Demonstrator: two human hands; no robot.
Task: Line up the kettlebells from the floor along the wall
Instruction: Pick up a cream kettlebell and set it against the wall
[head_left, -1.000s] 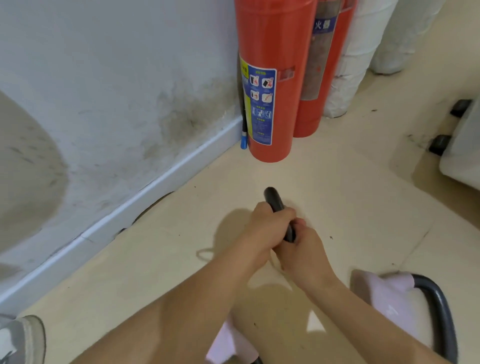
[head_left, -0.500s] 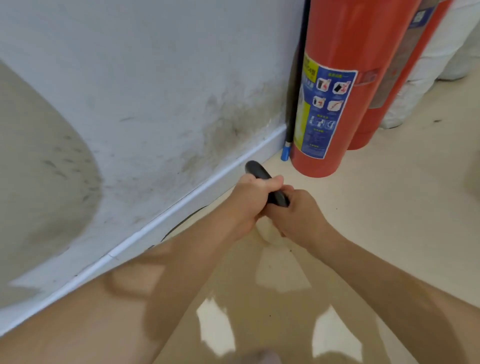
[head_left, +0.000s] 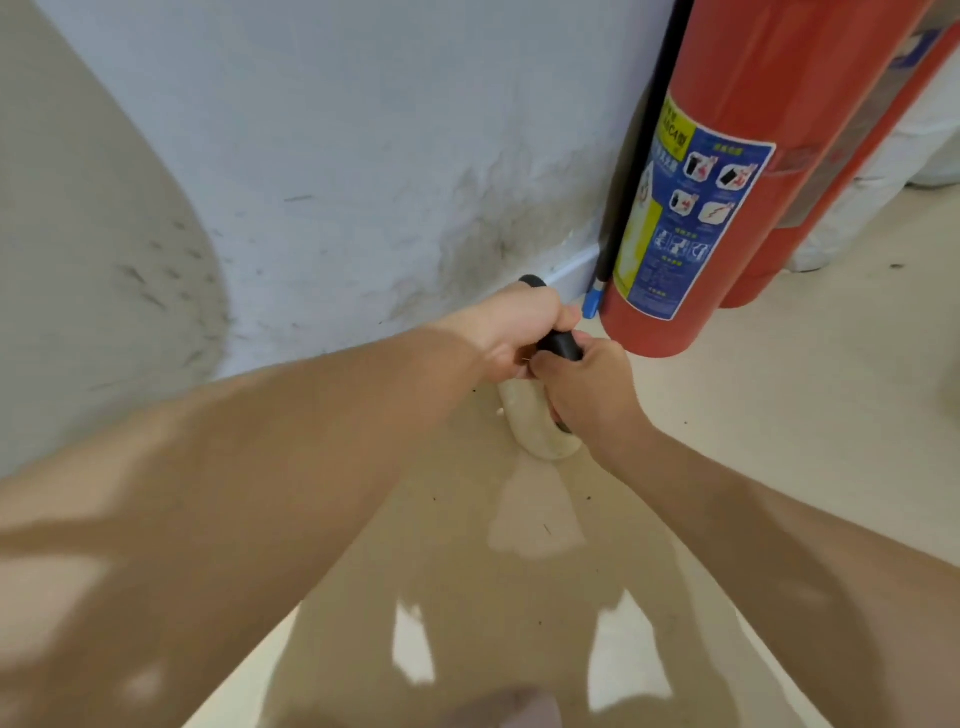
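Both my hands grip the black handle (head_left: 560, 344) of a pale cream kettlebell (head_left: 532, 422), which is low near the floor just in front of the white wall's baseboard (head_left: 571, 273). My left hand (head_left: 519, 327) wraps the handle's far end, my right hand (head_left: 587, 384) its near end. Most of the kettlebell's body is hidden under my hands; whether it touches the floor I cannot tell.
A tall red fire extinguisher (head_left: 727, 208) with a blue and yellow label stands right of the kettlebell, its black hose (head_left: 631, 171) against the wall. A second red extinguisher (head_left: 831, 197) and white wrapped cylinders (head_left: 872, 208) stand behind it. The beige floor (head_left: 779, 415) extends to the right.
My hands have carried the kettlebell forward to the wall, beside the fire extinguisher. The pink kettlebell seen a second ago has dropped out of view.
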